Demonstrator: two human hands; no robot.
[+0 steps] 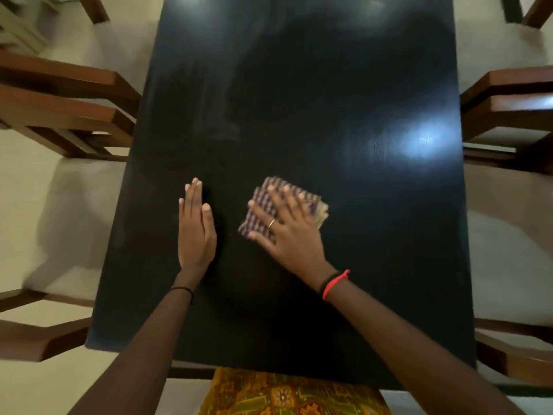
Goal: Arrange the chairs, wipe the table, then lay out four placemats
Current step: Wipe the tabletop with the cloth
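Head view, only view.

I am standing at the near short edge of the dark table [299, 115], with my patterned garment [287, 393] showing just below that edge.

My left hand [196, 232] is lying flat, palm down, on the tabletop. Its fingers are straight and held together, and it is holding nothing. It is sitting left of the table's midline, well in from the left long edge.

My right hand [287, 232] is pressing down on a folded checked cloth [261, 196]. Its fingers are spread and nearly straight over the top, not curled round it. The cloth's far and left corners are showing past my fingertips, and folded layers are showing at its right side. The cloth is lying in the near half of the table, near the middle of its width, apart from my left hand and well clear of every edge.

Bare tabletop is stretching beyond the cloth to the far end and out to both long edges. Pale streaks are showing on the far half, and a bright glare patch [419, 142] is sitting near the right edge.

Wooden chairs with pale seats are flanking both long sides: left far [59, 85], left near [45, 333], right far [508, 97], right near [514, 357]. The two far chairs' frames are reaching right up to the table edges, and pale floor [59, 384] is showing at the near left corner.
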